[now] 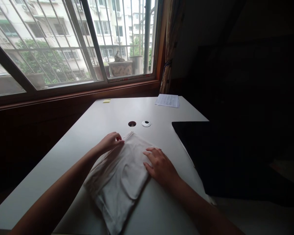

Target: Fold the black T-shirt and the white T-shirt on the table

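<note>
A folded pale cloth (127, 166), creased and layered, lies aslant on the white table in front of me. Its exact kind does not show. My left hand (111, 142) is at the cloth's upper left edge, fingers curled and thumb and fingertips closed on the fabric there. On the cloth's right side rests my right hand (160, 164), with its fingers apart and fingertips touching the fabric near the edge. The cloth's near end tapers toward the bottom of the view.
The white table (71, 153) has a cable hole (132, 124) and a round white grommet (146, 123) beyond the cloth. Papers (168, 100) and a yellow sticky note (106, 101) lie at the far edge. A black cloth-like sheet (225, 160) covers the right side. A barred window stands behind.
</note>
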Demonstrator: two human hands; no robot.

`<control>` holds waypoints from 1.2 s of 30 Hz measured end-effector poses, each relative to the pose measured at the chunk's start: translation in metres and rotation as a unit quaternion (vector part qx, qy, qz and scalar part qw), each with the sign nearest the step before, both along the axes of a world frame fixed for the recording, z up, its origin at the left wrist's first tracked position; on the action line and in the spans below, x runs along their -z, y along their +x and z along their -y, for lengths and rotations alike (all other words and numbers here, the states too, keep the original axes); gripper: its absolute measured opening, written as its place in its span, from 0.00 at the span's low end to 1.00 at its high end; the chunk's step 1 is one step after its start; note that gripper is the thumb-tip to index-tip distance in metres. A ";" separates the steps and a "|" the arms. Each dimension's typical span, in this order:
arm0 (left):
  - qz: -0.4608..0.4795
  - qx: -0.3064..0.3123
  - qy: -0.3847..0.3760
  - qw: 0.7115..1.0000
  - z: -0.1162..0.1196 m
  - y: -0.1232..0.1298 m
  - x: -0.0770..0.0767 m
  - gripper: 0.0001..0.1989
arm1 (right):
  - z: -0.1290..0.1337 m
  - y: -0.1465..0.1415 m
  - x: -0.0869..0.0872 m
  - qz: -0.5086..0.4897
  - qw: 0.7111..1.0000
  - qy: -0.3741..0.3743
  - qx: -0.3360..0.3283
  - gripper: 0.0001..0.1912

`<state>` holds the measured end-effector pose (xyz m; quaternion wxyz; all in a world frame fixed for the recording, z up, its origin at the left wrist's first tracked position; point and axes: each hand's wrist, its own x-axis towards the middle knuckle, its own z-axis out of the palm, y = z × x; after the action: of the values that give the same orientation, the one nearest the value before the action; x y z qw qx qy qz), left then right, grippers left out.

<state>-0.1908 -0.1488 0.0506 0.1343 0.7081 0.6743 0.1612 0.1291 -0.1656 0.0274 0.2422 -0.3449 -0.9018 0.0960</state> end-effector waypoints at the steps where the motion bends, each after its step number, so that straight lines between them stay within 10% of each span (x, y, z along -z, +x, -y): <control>1: 0.001 -0.009 -0.002 1.000 -0.002 0.002 -0.001 0.15 | -0.003 0.001 0.001 0.007 1.000 0.004 0.013 0.20; 36: -0.084 -0.063 0.031 0.994 -0.028 0.021 -0.003 0.12 | -0.021 0.010 0.010 0.070 0.995 -0.004 0.077 0.22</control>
<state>-0.1696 -0.1203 0.0539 0.0447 0.6790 0.7211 0.1303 0.1395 -0.1447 0.0171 0.1844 -0.4204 -0.8867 0.0560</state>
